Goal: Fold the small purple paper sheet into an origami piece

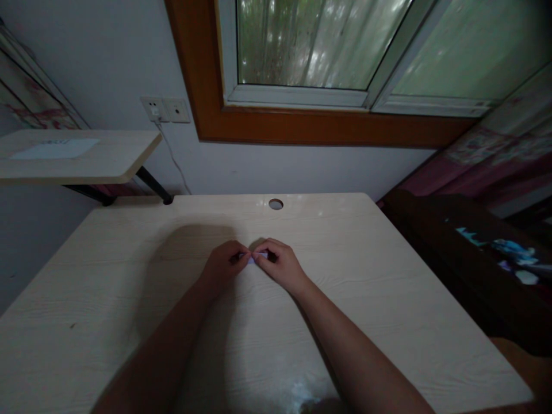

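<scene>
Between my fingertips is a small, thin piece of light purple material point(251, 260), which looks like folded paper. My left hand point(224, 263) pinches its left side with thumb and forefinger. On the other side, my right hand point(279, 261) grips it in the same way, the two sets of fingertips almost touching. Most of the piece is hidden by the fingers, so its full shape cannot be made out. Both hands are low over the pale wood-grain desk point(366, 299), towards its far half.
A raised shelf point(129, 155) on black legs stands at the back left, with a white sheet point(58, 148) on it. A round cable hole point(276, 204) is near the desk's back edge. Right of the desk, a dark cabinet point(431, 241) carries small blue items point(513, 251).
</scene>
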Motion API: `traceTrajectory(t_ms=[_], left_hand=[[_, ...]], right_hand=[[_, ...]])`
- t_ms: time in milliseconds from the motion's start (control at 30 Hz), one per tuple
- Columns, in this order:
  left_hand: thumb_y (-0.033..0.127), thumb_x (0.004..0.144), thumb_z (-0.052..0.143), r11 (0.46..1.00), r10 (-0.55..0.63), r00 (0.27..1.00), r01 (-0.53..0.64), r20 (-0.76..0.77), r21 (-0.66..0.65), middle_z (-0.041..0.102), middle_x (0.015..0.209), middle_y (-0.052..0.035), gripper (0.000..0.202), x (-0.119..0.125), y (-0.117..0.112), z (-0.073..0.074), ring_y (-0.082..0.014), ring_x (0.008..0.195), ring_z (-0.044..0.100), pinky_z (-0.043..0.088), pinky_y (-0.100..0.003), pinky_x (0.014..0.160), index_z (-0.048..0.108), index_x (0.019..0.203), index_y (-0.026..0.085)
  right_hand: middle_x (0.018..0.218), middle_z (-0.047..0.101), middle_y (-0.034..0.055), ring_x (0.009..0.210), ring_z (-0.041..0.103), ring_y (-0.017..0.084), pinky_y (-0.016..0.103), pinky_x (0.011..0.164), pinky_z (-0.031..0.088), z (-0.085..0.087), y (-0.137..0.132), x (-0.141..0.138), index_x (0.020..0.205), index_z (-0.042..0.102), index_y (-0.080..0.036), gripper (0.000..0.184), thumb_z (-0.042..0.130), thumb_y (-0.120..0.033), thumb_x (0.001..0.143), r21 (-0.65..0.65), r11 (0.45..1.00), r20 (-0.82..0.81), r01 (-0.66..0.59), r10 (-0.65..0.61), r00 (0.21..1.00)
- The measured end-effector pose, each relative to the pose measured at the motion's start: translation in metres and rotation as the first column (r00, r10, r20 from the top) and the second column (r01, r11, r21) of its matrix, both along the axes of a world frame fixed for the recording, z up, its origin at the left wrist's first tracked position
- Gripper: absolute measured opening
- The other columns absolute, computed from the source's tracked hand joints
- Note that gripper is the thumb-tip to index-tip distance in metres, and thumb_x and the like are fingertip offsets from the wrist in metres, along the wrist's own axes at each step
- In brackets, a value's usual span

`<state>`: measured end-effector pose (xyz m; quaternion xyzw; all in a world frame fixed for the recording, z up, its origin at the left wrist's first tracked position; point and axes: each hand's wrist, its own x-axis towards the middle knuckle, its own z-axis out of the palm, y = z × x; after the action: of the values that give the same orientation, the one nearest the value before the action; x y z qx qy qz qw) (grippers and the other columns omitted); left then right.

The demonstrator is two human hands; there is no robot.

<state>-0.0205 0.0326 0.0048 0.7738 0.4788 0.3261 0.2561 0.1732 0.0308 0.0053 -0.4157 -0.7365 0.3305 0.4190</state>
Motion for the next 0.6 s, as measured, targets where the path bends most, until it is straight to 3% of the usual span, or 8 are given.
traceTrajectory(t_ms=[300,600], left_hand=[[0.023,0.086,0.057,0.997,0.000,0.999,0.003,-0.035,0.081,0.062,0.073,-0.0026,0.014,0.002,-0.002,0.003,-0.0144,0.070,0.057,0.044,-0.025,0.067,0.066,0.078,0.018],[0.029,0.084,0.059,0.986,0.161,0.977,-0.154,0.143,-0.062,0.066,0.075,-0.0019,0.015,-0.003,-0.001,0.006,-0.0139,0.069,0.060,0.046,-0.024,0.065,0.066,0.078,0.017]], right_hand=[[0.077,0.064,0.0028,0.073,0.058,0.016,0.027,0.067,0.043,-0.002,-0.001,0.000,0.079,0.067,-0.021,0.009,0.061,-0.017,0.084,0.051,0.998,0.034,0.029,-0.031,0.999],[0.073,0.062,0.0021,0.068,0.056,0.016,0.028,0.065,0.043,-0.005,0.005,0.011,0.075,0.067,-0.019,0.008,0.062,-0.019,0.081,0.043,0.967,-0.016,0.253,-0.252,0.968]])
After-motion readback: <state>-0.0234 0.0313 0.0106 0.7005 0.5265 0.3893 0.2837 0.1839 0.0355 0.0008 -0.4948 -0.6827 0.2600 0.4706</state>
